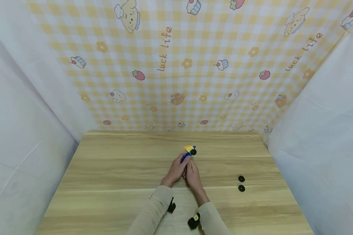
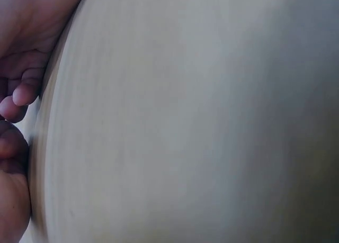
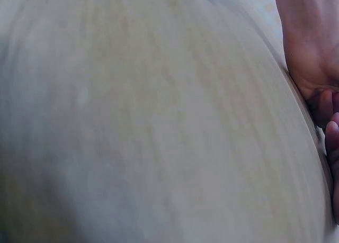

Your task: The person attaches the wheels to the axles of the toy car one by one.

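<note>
Both forearms reach forward from the lower edge of the head view, the left forearm point(image 1: 153, 209) slanting up to the right and the right forearm point(image 1: 213, 217) up to the left, each in a pale sleeve that ends short of a bare wrist. The left hand point(image 1: 175, 170) and the right hand point(image 1: 193, 176) meet close together, the left reaching slightly farther forward, its thumb point(image 1: 186, 160) lying along the top in a grip. Both wrist views catch only parts of the hands at the edge, with some fingers bent inward.
</note>
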### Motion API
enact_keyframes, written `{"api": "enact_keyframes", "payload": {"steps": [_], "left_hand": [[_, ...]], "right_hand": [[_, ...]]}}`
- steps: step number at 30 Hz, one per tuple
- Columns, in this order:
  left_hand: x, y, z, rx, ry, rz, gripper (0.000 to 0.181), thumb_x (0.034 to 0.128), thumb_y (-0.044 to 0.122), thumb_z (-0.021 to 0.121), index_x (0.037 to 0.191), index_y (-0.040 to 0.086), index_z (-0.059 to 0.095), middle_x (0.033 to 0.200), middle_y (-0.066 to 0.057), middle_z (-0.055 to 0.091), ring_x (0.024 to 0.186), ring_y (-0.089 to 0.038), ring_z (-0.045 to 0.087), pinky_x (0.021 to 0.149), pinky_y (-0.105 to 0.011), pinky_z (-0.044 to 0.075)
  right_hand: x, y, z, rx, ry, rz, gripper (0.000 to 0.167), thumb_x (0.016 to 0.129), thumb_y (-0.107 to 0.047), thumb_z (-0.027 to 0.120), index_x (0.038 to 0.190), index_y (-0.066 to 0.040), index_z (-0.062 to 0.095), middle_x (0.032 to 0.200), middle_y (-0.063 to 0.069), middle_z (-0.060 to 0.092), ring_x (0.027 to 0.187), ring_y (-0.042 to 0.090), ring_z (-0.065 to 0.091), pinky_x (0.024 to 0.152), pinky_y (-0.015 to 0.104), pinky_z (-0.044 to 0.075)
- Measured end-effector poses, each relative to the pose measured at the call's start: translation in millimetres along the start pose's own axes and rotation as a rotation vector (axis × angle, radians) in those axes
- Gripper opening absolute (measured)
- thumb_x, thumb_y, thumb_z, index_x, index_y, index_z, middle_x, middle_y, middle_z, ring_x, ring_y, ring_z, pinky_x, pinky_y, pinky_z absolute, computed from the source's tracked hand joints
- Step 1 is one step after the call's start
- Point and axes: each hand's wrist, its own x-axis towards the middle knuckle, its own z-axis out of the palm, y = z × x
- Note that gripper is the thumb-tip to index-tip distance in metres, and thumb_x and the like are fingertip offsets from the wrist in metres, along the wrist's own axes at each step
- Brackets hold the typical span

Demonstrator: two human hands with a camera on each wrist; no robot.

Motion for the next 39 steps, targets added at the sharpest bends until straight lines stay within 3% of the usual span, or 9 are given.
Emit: {"api": "enact_keyframes", "payload": {"steps": [3, 8, 11, 15, 22, 33, 39], "left_hand": [[-0.7, -0.1, 0.5, -0.026, -0.011, 0.0, 0.048, 0.1012, 0.053, 0.049, 0.123, 0.011, 0.059, 0.089, -0.008, 0.063, 0.066, -0.015, 0.057, 0.061, -0.03, 0.051], [0.2, -1.8, -0.6, -0.076, 0.019, -0.001, 0.054, 0.1018, 0.054, 0.047, 0.131, 0.01, 0.057, 0.105, -0.01, 0.066, 0.083, -0.015, 0.061, 0.078, -0.03, 0.051], [1.5, -2.9, -1.2, -0.086, 0.045, 0.0, 0.054, 0.1023, 0.053, 0.046, 0.131, 0.009, 0.058, 0.117, -0.01, 0.066, 0.097, -0.016, 0.061, 0.091, -0.033, 0.049], [2.7, -2.2, -1.8, -0.109, 0.066, -0.011, 0.051, 0.1034, 0.051, 0.045, 0.128, 0.01, 0.06, 0.119, -0.011, 0.066, 0.102, -0.018, 0.061, 0.095, -0.035, 0.047], [3.1, -1.6, -0.4, -0.059, 0.064, -0.008, 0.043, 0.1093, 0.04, 0.033, 0.104, 0.006, 0.058, 0.091, -0.007, 0.056, 0.083, -0.017, 0.053, 0.076, -0.03, 0.044], [4.7, -1.0, 1.6, 0.118, 0.041, 0.011, 0.051, 0.1076, 0.052, 0.025, 0.099, 0.011, 0.055, 0.081, -0.004, 0.052, 0.076, -0.016, 0.052, 0.071, -0.029, 0.044], [6.9, -3.7, 0.0, 0.158, 0.036, 0.019, 0.055, 0.1072, 0.054, 0.023, 0.098, 0.012, 0.056, 0.081, -0.003, 0.052, 0.075, -0.015, 0.053, 0.071, -0.028, 0.046]], "right_hand": [[-1.5, -4.9, 0.2, 0.004, 0.016, 0.0, 0.04, 0.111, -0.032, 0.028, 0.088, -0.011, 0.052, 0.072, 0.012, 0.053, 0.061, 0.024, 0.052, 0.053, 0.029, 0.049], [-1.7, -5.4, 0.4, 0.003, 0.009, -0.053, 0.043, 0.111, -0.024, 0.027, 0.089, 0.002, 0.053, 0.074, 0.027, 0.052, 0.063, 0.044, 0.05, 0.053, 0.033, 0.05], [-2.3, -5.8, -0.2, -0.004, -0.022, -0.053, 0.045, 0.111, -0.024, 0.027, 0.089, 0.007, 0.052, 0.076, 0.032, 0.051, 0.066, 0.048, 0.049, 0.054, 0.033, 0.05], [-2.6, -6.6, -0.8, -0.025, -0.064, -0.049, 0.047, 0.111, -0.025, 0.027, 0.089, 0.008, 0.051, 0.077, 0.033, 0.051, 0.063, 0.041, 0.051, 0.055, 0.033, 0.05], [-4.9, -9.1, -1.8, -0.083, -0.082, -0.045, 0.041, 0.111, -0.024, 0.026, 0.092, 0.0, 0.053, 0.078, 0.031, 0.053, 0.063, 0.019, 0.051, 0.057, 0.023, 0.046], [-4.6, -9.1, -2.1, -0.104, -0.092, -0.061, 0.039, 0.111, -0.022, 0.025, 0.09, -0.003, 0.051, 0.077, 0.028, 0.054, 0.063, 0.015, 0.05, 0.057, 0.02, 0.045], [-2.6, -8.2, -1.4, -0.105, -0.101, -0.049, 0.037, 0.111, -0.022, 0.025, 0.093, -0.004, 0.051, 0.076, 0.027, 0.054, 0.063, 0.015, 0.049, 0.057, 0.02, 0.044]]}}
